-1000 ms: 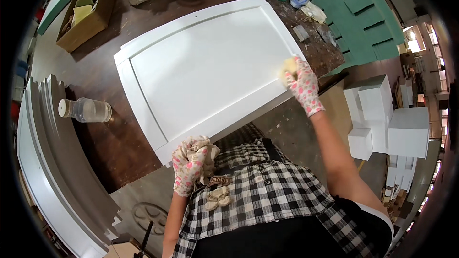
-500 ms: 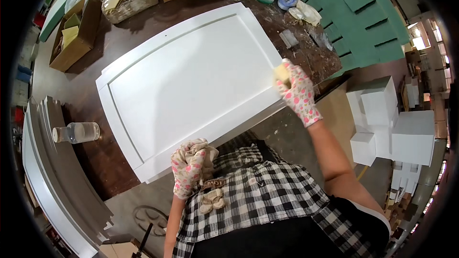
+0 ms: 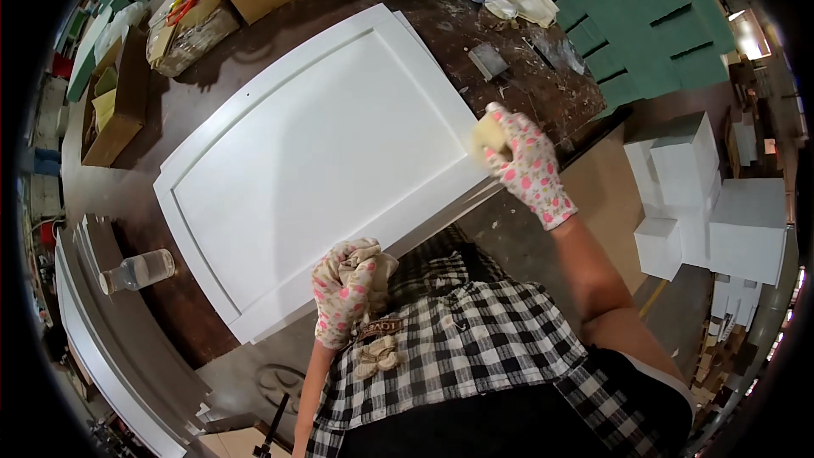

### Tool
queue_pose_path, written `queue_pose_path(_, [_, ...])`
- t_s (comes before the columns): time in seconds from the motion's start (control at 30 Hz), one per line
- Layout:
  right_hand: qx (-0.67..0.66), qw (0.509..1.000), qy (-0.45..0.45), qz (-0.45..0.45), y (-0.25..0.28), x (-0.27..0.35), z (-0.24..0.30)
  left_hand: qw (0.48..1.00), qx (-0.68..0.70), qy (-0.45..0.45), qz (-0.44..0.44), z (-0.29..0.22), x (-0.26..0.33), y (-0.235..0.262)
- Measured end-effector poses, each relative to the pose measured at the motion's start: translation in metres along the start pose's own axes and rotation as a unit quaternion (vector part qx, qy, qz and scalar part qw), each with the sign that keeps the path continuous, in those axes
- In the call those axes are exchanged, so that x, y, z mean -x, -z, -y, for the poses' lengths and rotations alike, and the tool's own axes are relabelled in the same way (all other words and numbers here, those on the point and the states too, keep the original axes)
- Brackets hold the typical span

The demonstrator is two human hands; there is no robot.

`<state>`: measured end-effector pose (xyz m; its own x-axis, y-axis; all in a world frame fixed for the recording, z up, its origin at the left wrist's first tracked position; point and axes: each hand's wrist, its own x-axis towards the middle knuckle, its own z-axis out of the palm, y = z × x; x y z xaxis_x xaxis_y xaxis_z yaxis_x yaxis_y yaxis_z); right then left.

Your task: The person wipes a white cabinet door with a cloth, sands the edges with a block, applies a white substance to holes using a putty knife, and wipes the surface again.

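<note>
A white framed panel point(image 3: 314, 153) with a curved far edge lies on the dark brown table. My right hand point(image 3: 532, 168), in a white glove with pink flowers, is closed around a pale yellow pad point(image 3: 490, 137), which looks like a sanding sponge and is slightly blurred. The pad is at the panel's right end, near its close corner; whether it touches the edge is hard to tell. My left hand point(image 3: 341, 297), gloved alike, grips a crumpled beige cloth point(image 3: 360, 259) by the panel's near edge, in front of my checked apron.
A clear bottle point(image 3: 140, 271) lies on its side at the left, beside grey curved mouldings point(image 3: 127, 322). Cardboard boxes point(image 3: 123, 119), jars and a rag point(image 3: 530, 2) line the far side. Green slotted boards point(image 3: 632, 17) and white boxes point(image 3: 746, 229) are on the right.
The whole view has shifted, so the panel and table items sit further left. My right hand has moved slightly at the panel's right end with the pad. My left hand keeps the cloth.
</note>
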<state>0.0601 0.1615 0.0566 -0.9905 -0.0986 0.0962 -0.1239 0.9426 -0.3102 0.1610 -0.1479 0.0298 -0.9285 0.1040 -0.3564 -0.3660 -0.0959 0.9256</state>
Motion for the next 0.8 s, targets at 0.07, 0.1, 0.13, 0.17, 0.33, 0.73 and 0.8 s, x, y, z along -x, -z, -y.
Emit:
queue_pose_path(0.07, [-0.034, 0.999, -0.001, -0.015, 0.012, -0.005, -0.012, 0.999, 0.031, 0.032, 0.000, -0.002, 0.000, -0.006])
queue_pose_path(0.1, [-0.072, 0.997, 0.003, -0.002, 0.015, -0.005, -0.012, 0.998, 0.054, 0.043, 0.004, 0.000, -0.001, -0.008])
queue_pose_path(0.13, [-0.110, 0.994, 0.007, 0.011, 0.017, -0.004, -0.011, 0.995, 0.077, 0.055, 0.008, 0.001, -0.002, -0.010])
queue_pose_path(0.17, [-0.084, 0.996, 0.024, 0.021, 0.013, -0.002, -0.010, 0.997, 0.066, 0.043, 0.013, 0.001, -0.003, -0.012])
queue_pose_path(0.33, [0.028, 0.999, -0.039, -0.002, 0.019, -0.011, -0.033, 1.000, 0.026, -0.002, 0.002, -0.005, -0.011, -0.028])
queue_pose_path(0.73, [-0.131, 0.980, 0.132, 0.063, 0.024, -0.033, -0.045, 1.000, 0.006, 0.024, -0.013, -0.007, -0.013, -0.035])
queue_pose_path(0.8, [-0.136, 0.959, 0.196, 0.155, 0.025, -0.034, -0.036, 1.000, 0.011, 0.018, -0.023, -0.007, -0.012, -0.037])
